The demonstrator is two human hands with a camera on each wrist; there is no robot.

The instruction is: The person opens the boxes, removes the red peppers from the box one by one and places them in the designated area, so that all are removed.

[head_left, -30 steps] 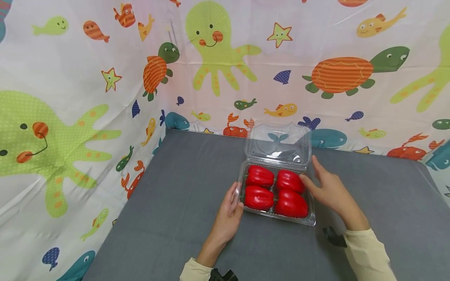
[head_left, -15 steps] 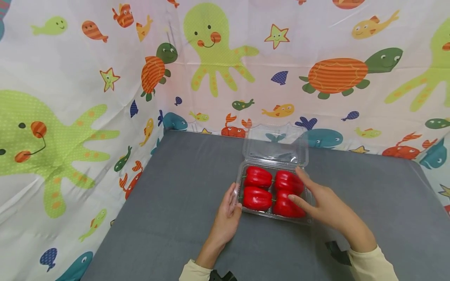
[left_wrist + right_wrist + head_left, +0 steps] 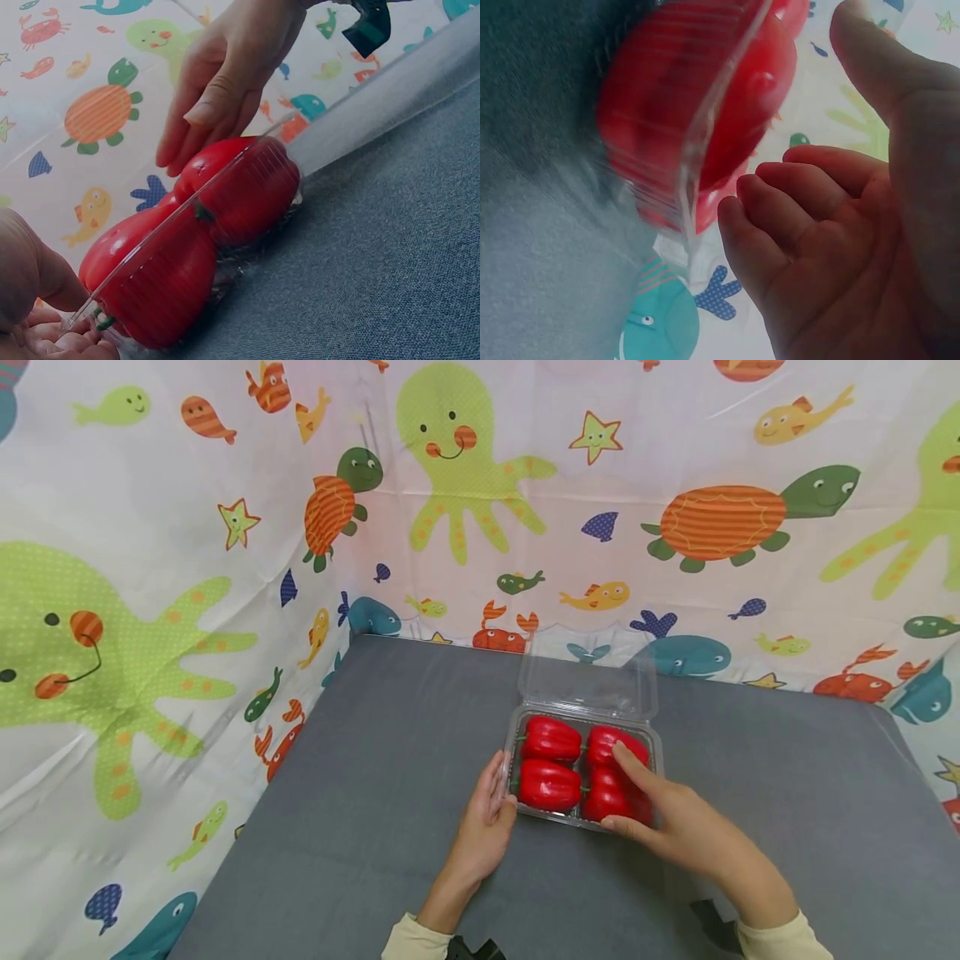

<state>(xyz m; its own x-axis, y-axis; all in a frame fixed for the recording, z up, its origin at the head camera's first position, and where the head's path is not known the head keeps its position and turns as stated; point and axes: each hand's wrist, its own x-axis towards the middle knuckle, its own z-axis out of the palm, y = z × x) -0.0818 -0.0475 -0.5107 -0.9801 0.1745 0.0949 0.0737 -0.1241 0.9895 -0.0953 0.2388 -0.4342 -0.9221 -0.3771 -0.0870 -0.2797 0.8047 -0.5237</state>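
Note:
A clear plastic clamshell container (image 3: pixel 553 817) lies on the grey table, its transparent lid (image 3: pixel 588 689) tipped back. Several red bell peppers sit inside in two rows, among them a left front pepper (image 3: pixel 550 785) and a right rear pepper (image 3: pixel 602 745). My left hand (image 3: pixel 482 835) grips the container's left edge between thumb and fingers; the left wrist view shows this rim hold beside a pepper (image 3: pixel 150 262). Over the right-hand peppers hovers my right hand (image 3: pixel 693 827), fingers extended and thumb apart, partly hiding the right front pepper (image 3: pixel 606 793). In the right wrist view its palm (image 3: pixel 847 255) holds nothing.
A white curtain (image 3: pixel 480 585) printed with sea animals hangs behind the table and along its left side. The raised lid reaches close to the back curtain. Grey cloth (image 3: pixel 360 793) covers the table.
My right hand has moved from the container's right rear edge leftward and forward, over the right-hand peppers. The left hand keeps its hold on the left edge.

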